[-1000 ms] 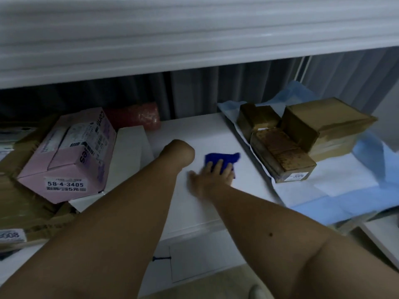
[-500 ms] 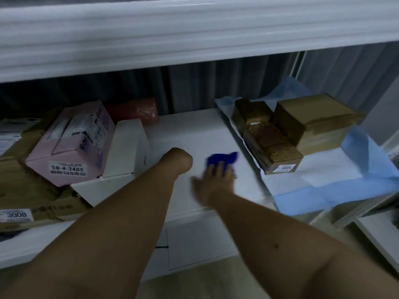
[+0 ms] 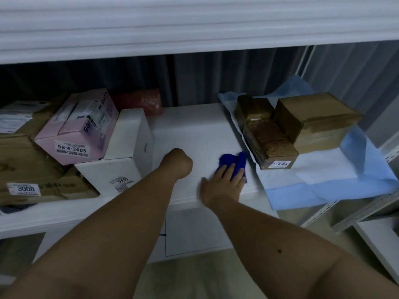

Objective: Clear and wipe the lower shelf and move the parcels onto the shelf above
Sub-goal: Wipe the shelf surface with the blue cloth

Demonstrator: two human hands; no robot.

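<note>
Hands: right (image 3: 220, 186) presses blue cloth (image 3: 234, 162) flat-fingered on shelf (image 3: 194, 130); left (image 3: 179, 162) fisted, empty.

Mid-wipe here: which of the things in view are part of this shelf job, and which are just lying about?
Part of the job:
blue cloth under the right hand
white shelf
pink box
white box
brown boxes on the blue sheet
left hand, fisted on the shelf

Lying about:
grey curtain
</note>
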